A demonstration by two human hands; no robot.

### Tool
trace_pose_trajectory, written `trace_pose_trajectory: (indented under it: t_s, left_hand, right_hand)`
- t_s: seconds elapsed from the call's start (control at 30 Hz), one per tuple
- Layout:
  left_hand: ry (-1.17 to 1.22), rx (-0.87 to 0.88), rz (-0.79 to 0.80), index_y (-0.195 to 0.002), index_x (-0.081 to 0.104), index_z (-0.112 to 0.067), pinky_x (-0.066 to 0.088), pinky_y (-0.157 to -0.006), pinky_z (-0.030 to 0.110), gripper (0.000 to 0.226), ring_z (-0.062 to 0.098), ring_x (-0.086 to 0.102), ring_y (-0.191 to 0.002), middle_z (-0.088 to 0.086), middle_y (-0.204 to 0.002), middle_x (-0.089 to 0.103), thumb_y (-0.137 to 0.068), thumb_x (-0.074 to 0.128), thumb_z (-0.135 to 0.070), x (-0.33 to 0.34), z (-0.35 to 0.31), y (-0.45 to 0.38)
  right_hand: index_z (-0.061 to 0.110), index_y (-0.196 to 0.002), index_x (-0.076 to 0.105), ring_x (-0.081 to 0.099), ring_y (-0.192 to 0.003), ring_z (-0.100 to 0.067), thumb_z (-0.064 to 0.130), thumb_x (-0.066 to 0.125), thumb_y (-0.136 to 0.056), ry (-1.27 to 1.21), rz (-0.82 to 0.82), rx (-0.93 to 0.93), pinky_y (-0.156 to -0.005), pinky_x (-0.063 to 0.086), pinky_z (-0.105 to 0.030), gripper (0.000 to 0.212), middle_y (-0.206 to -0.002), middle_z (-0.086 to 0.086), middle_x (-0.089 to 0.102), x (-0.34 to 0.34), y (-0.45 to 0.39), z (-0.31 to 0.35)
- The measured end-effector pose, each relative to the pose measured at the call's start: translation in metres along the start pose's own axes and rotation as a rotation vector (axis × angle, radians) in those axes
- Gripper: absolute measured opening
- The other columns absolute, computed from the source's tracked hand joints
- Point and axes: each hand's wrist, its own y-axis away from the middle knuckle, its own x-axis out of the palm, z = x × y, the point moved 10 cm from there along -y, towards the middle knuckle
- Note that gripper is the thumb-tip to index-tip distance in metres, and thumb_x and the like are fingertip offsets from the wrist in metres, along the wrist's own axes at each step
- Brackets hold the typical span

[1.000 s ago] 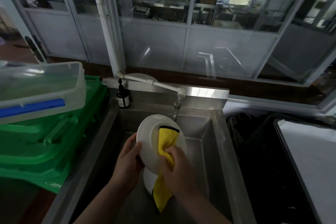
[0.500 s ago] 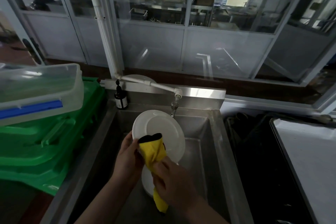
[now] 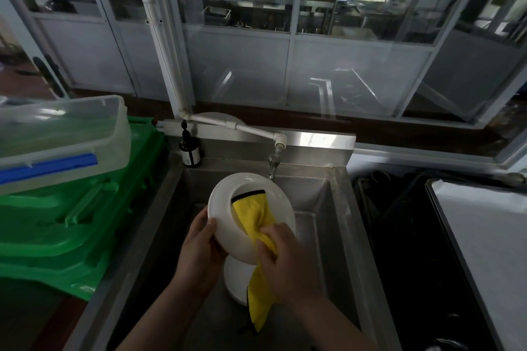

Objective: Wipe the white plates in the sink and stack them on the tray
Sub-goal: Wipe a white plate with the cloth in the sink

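A white plate point(image 3: 228, 219) is tilted up above the steel sink point(image 3: 339, 236). My left hand point(image 3: 199, 251) grips its left rim, thumb on the front. My right hand point(image 3: 285, 259) holds a yellow cloth point(image 3: 253, 214) with a black edge, pressed against the plate's face; the cloth's tail hangs down below my hand. Under the held plate, more white plates point(image 3: 235, 279) lie in the sink, mostly hidden. A grey tray point(image 3: 484, 236) lies at the right.
A tap point(image 3: 273, 162) hangs just behind the plate. A dark bottle point(image 3: 189, 151) stands at the sink's back left corner. Green crates point(image 3: 71, 222) with a clear plastic box point(image 3: 62, 134) on top fill the left. A black bin point(image 3: 399, 236) sits between sink and tray.
The cloth has gone from the plate's lower left edge back up over its middle, spread flatter. My right hand has shifted right and up. The plate is tilted more.
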Motion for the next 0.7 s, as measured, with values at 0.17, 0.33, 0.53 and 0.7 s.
trace_pose_trajectory:
  t_s: [0.17,0.33,0.53,0.7]
  left_hand:
    - [-0.017,-0.007,-0.012,-0.134,0.054,-0.027,0.055,-0.08,0.044,0.032,0.028,0.065,-0.106,0.009,-0.12,0.066,-0.105,0.044,-0.019,-0.001,0.002,-0.001]
    - [-0.041,-0.002,-0.003,-0.137,0.053,-0.028,0.055,-0.084,0.047,0.035,0.029,0.064,-0.111,0.007,-0.124,0.064,-0.105,0.044,-0.019,-0.002,0.002,0.0]
    - [-0.032,-0.008,0.02,-0.133,0.056,-0.03,0.055,-0.089,0.051,0.033,0.028,0.065,-0.113,0.006,-0.124,0.066,-0.104,0.046,-0.02,-0.001,0.003,0.001]
    - [-0.008,0.0,0.05,-0.126,0.058,-0.031,0.054,-0.09,0.05,0.029,0.027,0.065,-0.111,0.004,-0.12,0.068,-0.104,0.045,-0.019,0.004,-0.001,0.003]
  right_hand:
    - [0.033,-0.112,0.055,0.052,-0.085,0.003,0.041,0.052,-0.098,-0.011,-0.001,0.095,-0.071,0.043,-0.014,0.016,-0.099,0.018,0.051,-0.002,-0.009,-0.023]
    - [0.031,-0.11,0.056,0.052,-0.088,0.001,0.037,0.054,-0.097,-0.045,-0.017,0.155,-0.074,0.047,-0.022,0.014,-0.101,0.014,0.055,-0.009,-0.015,-0.046]
    - [0.033,-0.102,0.055,0.054,-0.087,0.002,0.031,0.062,-0.094,-0.211,-0.113,0.329,-0.068,0.04,-0.017,0.011,-0.095,0.013,0.057,-0.022,-0.02,-0.078]
    - [0.028,-0.104,0.056,0.056,-0.087,-0.003,0.03,0.06,-0.096,-0.324,-0.143,0.444,-0.065,0.039,-0.018,0.009,-0.096,0.008,0.059,-0.028,-0.018,-0.097]
